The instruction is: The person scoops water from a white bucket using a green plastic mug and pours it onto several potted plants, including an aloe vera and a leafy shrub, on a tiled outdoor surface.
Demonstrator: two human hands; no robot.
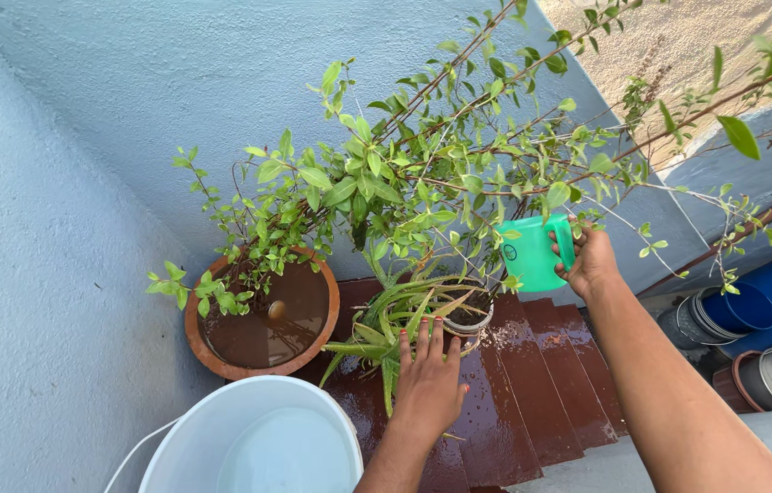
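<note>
Outdoors, beside the aloe pot [466,319]: left hand [430,383] flat, fingers spread, empty, touching its leaves; right hand [589,258] clasping green mug [533,254] by the handle, above and right of it; likely overspill onto wet red steps [532,383] if tipped hard.

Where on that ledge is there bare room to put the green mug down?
The wet red-brown ledge is bare right of the left hand, below the green mug in the right hand. Around the clay pot, aloe and white bucket, it is crowded.
</note>
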